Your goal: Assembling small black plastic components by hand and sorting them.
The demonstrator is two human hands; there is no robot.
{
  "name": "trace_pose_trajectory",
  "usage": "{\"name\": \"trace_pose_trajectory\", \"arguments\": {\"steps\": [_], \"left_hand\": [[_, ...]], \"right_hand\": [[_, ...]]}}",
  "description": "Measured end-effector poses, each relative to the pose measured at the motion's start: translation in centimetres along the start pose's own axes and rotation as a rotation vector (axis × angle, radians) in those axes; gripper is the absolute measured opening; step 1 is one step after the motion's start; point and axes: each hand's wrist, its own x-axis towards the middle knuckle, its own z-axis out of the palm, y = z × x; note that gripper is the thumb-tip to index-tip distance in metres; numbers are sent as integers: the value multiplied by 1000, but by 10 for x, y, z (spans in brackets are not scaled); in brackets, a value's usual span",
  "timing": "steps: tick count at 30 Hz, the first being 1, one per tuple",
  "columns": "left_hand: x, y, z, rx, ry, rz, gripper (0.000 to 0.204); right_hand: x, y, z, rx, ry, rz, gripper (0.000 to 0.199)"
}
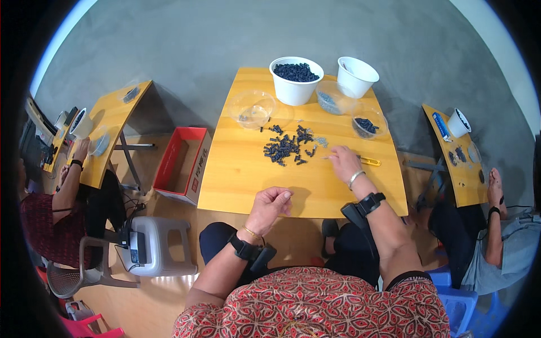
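Observation:
My left hand (269, 207) is held at the near edge of the wooden table, fingers curled and thumb pressed to the forefinger; whatever they may hold is hidden. Farther in, my right hand (345, 163) is low over the tabletop with its fingertips together, perhaps around something too small to name. Just right of it lies a yellow utility knife (370, 161). A loose pile of small black plastic pieces (280, 149) spreads left of my right hand. Beside that pile sit a few small grey metal pieces (321, 141).
At the back stand a white tub (296, 93) full of black pieces and another white tub (356, 79). Clear bowls (253, 108) are on the table, some holding small parts. A red-rimmed box (197, 135) is on the floor. People work at tables left and right.

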Motion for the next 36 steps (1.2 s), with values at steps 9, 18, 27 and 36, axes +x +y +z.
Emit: {"name": "trace_pose_trajectory", "arguments": {"steps": [9, 18, 27, 36], "left_hand": [[3, -2, -2, -84, 4, -11, 15], [1, -5, -1, -30, -28, 41, 15], [3, -4, -4, -37, -30, 23, 15], [4, -3, -2, -71, 7, -17, 14]], "right_hand": [[-21, 20, 4, 60, 42, -19, 8], [11, -6, 12, 33, -73, -16, 6], [13, -37, -38, 89, 257, -166, 5], [-21, 43, -10, 445, 35, 39, 13]]}}
